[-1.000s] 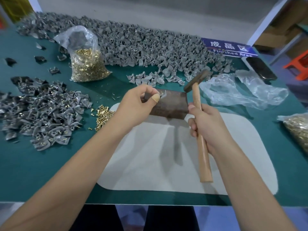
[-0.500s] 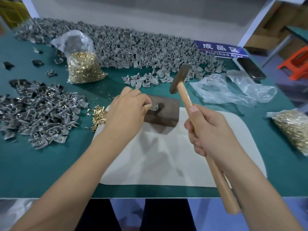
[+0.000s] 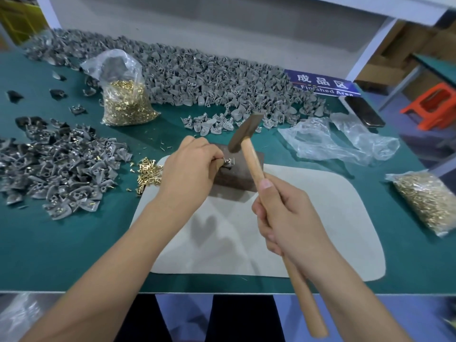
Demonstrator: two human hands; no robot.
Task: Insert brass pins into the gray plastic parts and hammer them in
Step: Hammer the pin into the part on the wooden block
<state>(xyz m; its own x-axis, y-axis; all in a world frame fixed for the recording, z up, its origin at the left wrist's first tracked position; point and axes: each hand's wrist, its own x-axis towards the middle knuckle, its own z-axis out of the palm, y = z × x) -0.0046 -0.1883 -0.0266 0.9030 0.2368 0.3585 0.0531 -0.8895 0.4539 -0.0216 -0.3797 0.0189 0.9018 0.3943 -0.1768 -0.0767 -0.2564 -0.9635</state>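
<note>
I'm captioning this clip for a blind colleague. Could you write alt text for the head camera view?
The left hand pinches a small gray plastic part on a dark block, while the right hand grips a wooden-handled hammer whose head is poised just above it. On the green table lie heaps of gray parts, loose brass pins and bags of pins.

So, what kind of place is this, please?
Probably a small factory assembly bench: a large heap of gray plastic parts, bags of brass pins, and a blue "Finished Area" sign on the green table.
</note>
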